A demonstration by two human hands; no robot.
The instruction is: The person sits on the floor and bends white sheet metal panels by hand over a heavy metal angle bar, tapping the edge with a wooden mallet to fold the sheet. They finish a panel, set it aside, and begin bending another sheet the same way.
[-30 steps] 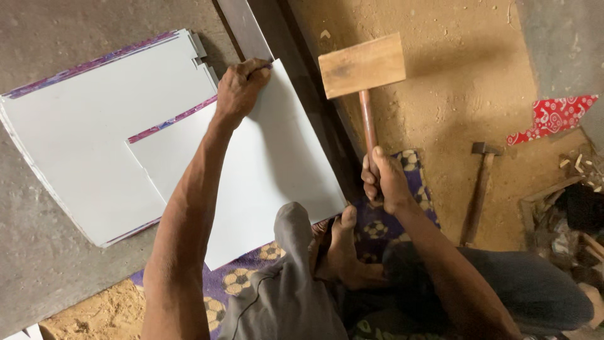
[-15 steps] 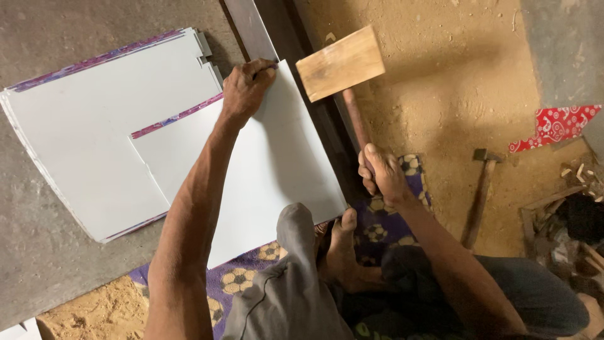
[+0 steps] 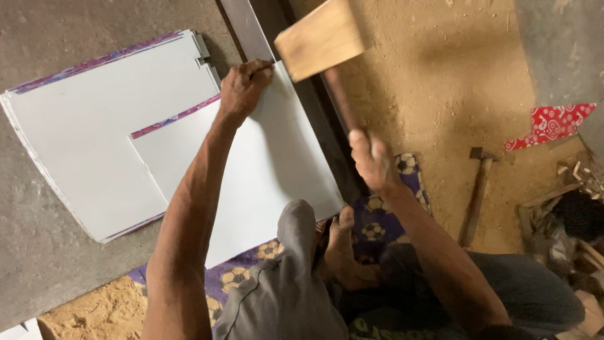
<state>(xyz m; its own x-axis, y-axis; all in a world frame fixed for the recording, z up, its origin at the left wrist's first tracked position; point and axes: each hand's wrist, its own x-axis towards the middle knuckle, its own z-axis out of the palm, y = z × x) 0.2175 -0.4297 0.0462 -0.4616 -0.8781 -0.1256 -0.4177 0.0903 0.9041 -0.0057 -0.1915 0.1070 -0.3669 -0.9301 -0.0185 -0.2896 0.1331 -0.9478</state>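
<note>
Left hand (image 3: 242, 88) pins a white sheet (image 3: 264, 170) over a metal bar (image 3: 248, 31); right hand (image 3: 371, 157) grips a raised wooden mallet (image 3: 321, 41), mid-hammering; the strike should land squarely at the sheet's edge.

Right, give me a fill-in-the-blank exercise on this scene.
1. The right hand grips a wooden mallet by its ____.
2. The left hand presses on a flat ____ metal sheet.
3. A steel hammer lies on the ____ floor.

Missing words: handle; white; sandy
</note>
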